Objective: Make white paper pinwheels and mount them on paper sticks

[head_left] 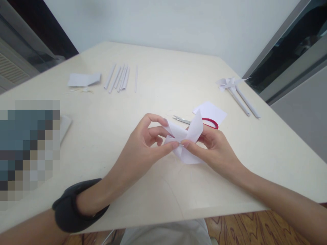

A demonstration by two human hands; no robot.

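A white paper pinwheel (pixel 190 156), its corners curled in toward the middle, is held a little above the table, in front of me. Both my thumbs press at its centre. My left hand (pixel 146 143) pinches the left side, with the index finger behind a raised flap. My right hand (pixel 218 146) grips the right side, its fingers partly hidden behind the paper. Just beyond the hands lie scissors (pixel 211 122) with red handles, partly covered by the pinwheel. They rest against a white paper sheet (pixel 214 110).
Several rolled paper tubes (pixel 124 77) lie at the far left of the table (pixel 168 95), beside a thin paper stick (pixel 136 79) and a folded paper (pixel 80 80). Toward the right edge are paper tubes (pixel 240 100) with a crumpled-looking paper shape (pixel 224 82) at one end. A pixelated patch covers the left.
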